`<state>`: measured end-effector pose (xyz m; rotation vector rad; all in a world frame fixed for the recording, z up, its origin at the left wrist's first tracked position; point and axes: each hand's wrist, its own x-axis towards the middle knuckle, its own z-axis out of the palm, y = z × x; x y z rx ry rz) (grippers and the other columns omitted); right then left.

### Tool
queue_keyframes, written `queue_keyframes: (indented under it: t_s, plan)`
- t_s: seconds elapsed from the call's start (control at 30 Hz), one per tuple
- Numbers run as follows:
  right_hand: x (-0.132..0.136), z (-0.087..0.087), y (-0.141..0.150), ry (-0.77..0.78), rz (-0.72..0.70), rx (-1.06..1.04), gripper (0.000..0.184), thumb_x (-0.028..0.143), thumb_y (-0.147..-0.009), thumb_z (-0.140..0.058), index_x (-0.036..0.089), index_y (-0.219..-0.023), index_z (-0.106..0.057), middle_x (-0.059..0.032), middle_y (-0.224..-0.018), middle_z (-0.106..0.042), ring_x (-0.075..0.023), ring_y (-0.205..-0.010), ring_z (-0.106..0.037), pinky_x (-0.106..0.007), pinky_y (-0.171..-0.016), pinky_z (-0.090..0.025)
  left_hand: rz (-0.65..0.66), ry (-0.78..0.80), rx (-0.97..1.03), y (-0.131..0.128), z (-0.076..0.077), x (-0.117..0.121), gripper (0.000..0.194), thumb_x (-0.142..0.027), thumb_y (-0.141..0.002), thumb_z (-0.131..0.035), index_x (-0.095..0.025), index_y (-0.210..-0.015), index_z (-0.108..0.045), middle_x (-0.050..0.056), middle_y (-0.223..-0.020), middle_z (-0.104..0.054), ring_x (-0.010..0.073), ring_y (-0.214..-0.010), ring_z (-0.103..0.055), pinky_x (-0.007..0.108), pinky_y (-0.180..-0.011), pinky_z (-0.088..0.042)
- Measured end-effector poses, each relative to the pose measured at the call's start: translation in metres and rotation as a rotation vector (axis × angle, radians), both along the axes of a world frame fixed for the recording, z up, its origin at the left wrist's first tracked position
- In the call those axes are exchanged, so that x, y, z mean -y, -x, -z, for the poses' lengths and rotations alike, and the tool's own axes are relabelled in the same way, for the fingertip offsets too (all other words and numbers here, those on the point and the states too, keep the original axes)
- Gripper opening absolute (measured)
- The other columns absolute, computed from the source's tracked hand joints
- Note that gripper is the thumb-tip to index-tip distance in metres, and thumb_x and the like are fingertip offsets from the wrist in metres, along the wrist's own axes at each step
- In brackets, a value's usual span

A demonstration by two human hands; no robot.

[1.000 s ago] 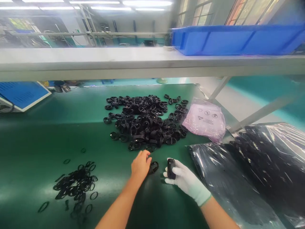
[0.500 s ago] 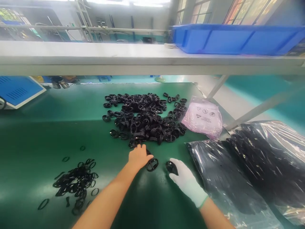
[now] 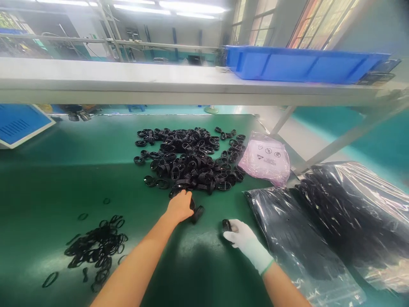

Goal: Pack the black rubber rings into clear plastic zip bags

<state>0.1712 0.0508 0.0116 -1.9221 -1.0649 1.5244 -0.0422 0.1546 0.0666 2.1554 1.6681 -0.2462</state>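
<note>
Black coiled cables (image 3: pixel 188 147) lie heaped on the green table mat. At the near edge of this heap is my bare left hand (image 3: pixel 180 207), its fingers bent round a coiled cable (image 3: pixel 192 204) that they partly hide. Another coil (image 3: pixel 197 214) stands tilted just below the fingertips; whether the hand touches it I cannot tell. To the right, my right hand (image 3: pixel 241 234), in a white glove, grips a coiled black cable (image 3: pixel 226 225) between thumb and fingers, the bare mat showing between both hands.
Loose black bands (image 3: pixel 97 245) lie scattered at the lower left. Clear bags of black items (image 3: pixel 297 238) and a pinkish printed bag (image 3: pixel 265 157) lie on the right. A white shelf (image 3: pixel 143 83) with a blue bin (image 3: pixel 303 64) crosses above the table. A blue box (image 3: pixel 22 123) stands at the left.
My left hand has shifted slightly left, and the coil near it has gone from lying flat to tilted. The coil in my right hand has turned edge-on. The view has tilted up slightly.
</note>
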Motion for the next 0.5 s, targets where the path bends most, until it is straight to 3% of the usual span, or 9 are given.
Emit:
queue_keyframes:
  t_s: [0.1,0.27,0.37,0.5]
  plan:
    - [0.0,0.006,-0.003,0.014,0.017,-0.01,0.036,0.024,-0.061,-0.06,0.019,-0.097,-0.057,-0.0025,-0.075,-0.059,-0.0146,-0.062,-0.057,-0.025,-0.05,-0.045,0.139,-0.021,0.121,-0.015,-0.001,0.034,0.056,-0.025,-0.063,-0.057,-0.025,-0.117,-0.043,0.006,-0.114,-0.047,0.0224,-0.102,-0.049,0.031,-0.081,-0.039]
    - [-0.002,0.006,-0.007,0.025,0.049,-0.034,0.042,0.022,-0.06,-0.06,0.016,-0.102,-0.051,-0.0004,-0.07,-0.053,-0.0138,-0.061,-0.055,-0.026,-0.049,-0.047,0.328,0.007,0.246,-0.047,0.021,0.078,0.057,-0.011,-0.061,-0.053,-0.026,-0.116,-0.045,0.005,-0.112,-0.05,0.022,-0.103,-0.047,0.032,-0.085,-0.038]
    - [-0.003,0.003,-0.009,0.039,0.05,-0.068,0.04,0.021,-0.061,-0.06,0.016,-0.1,-0.051,-0.0012,-0.073,-0.054,-0.014,-0.065,-0.056,-0.027,-0.052,-0.049,0.329,0.053,0.237,-0.06,0.03,0.083,0.063,-0.013,-0.06,-0.058,-0.026,-0.119,-0.042,0.004,-0.113,-0.05,0.0224,-0.102,-0.048,0.032,-0.083,-0.041]
    - [-0.004,0.001,-0.008,0.042,0.03,-0.106,0.04,0.021,-0.06,-0.06,0.013,-0.098,-0.052,-0.005,-0.078,-0.057,-0.0168,-0.068,-0.058,-0.028,-0.051,-0.049,0.199,0.102,0.058,-0.072,0.03,0.087,0.07,-0.005,-0.052,-0.064,-0.02,-0.118,-0.044,0.009,-0.115,-0.049,0.0266,-0.101,-0.049,0.035,-0.081,-0.042]
